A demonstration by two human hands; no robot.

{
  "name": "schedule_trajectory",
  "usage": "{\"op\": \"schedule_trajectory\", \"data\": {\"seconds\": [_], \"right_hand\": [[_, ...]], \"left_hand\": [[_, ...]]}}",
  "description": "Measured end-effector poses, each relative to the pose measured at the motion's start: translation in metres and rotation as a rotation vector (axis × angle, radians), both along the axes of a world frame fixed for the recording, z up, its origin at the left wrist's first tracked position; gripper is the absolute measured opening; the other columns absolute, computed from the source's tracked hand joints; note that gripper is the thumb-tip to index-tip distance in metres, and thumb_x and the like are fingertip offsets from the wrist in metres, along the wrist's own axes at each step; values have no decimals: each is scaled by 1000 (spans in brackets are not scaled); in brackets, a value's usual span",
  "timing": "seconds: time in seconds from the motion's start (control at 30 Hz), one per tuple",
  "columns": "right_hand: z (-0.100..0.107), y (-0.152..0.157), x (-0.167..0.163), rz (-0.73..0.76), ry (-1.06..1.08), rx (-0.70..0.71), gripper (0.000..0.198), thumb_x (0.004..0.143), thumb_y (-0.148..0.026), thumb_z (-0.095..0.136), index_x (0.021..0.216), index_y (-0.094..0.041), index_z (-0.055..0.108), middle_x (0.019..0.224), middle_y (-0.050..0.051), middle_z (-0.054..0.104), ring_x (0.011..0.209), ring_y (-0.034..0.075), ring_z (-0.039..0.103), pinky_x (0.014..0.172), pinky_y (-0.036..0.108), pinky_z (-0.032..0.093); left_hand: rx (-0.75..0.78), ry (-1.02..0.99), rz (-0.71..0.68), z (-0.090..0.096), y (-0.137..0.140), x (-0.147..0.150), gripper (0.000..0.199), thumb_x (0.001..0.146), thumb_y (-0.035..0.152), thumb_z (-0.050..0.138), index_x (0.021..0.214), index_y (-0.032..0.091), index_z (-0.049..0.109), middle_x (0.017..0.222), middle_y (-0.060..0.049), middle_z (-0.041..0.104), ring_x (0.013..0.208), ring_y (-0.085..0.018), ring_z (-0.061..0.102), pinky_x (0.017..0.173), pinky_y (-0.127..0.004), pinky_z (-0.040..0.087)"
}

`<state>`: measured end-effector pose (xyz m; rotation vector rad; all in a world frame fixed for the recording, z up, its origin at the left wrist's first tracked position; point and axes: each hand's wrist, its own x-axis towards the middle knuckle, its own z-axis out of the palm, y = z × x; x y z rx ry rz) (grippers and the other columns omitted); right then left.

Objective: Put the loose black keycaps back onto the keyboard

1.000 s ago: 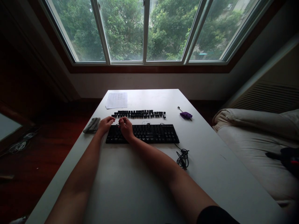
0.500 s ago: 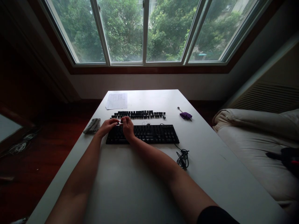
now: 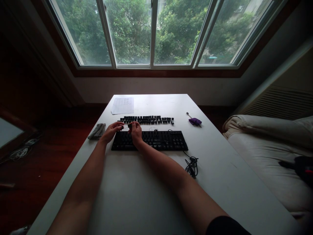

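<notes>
My left hand (image 3: 112, 130) is closed in a pinch on a small black piece (image 3: 122, 127) that looks like a keycap. My right hand (image 3: 136, 133) is closed on a small dark tool (image 3: 129, 125), apparently a wire keycap puller. Thin wires span the short gap between the fingers of both hands. Below them lies a black keyboard (image 3: 158, 141), its upper left partly covered by my right hand and wrist. Behind the keyboard, loose black keycaps (image 3: 151, 120) stand in rows on the white table (image 3: 137, 202).
A grey cloth (image 3: 97, 131) lies at the table's left edge, with a printed sheet (image 3: 123, 105) at the back left. To the right are a purple cloth-like item (image 3: 195, 121), a small brush (image 3: 188, 115) and a coiled black cable (image 3: 192, 166). A clear round item (image 3: 153, 129) sits behind the keyboard.
My hands have moved slightly apart, the right one shifting a little to the right. More of the thin wire shows between them. The view has shifted slightly.
</notes>
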<state>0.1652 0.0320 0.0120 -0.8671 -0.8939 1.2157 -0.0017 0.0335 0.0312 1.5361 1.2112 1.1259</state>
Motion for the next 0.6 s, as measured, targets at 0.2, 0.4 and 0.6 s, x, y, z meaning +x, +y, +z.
{"op": "schedule_trajectory", "data": {"seconds": [0.2, 0.4, 0.6], "right_hand": [[0, 4, 2, -12, 32, -58, 29, 95, -51, 47, 91, -22, 52, 60, -6, 50, 45, 11, 47, 43, 22, 42], [5, 18, 17, -80, -35, -67, 26, 93, -47, 48, 87, -22, 53, 60, -5, 49, 43, 10, 45, 41, 23, 36], [10, 24, 31, -89, -74, -60, 25, 93, -42, 47, 85, -20, 56, 57, -6, 45, 40, 9, 43, 39, 22, 34]], "left_hand": [[-3, 78, -77, 18, -4, 3, 43, 81, 48, 68, 111, 17, 74, 109, -10, 74, 101, -25, 67, 88, -36, 52], [61, 236, -205, 47, -15, 18, 38, 83, 44, 67, 112, 20, 76, 107, -8, 75, 105, -27, 67, 93, -37, 52], [145, 436, -257, 47, -18, 31, 36, 82, 41, 66, 111, 23, 76, 106, -6, 75, 92, -25, 68, 83, -36, 53]]}}
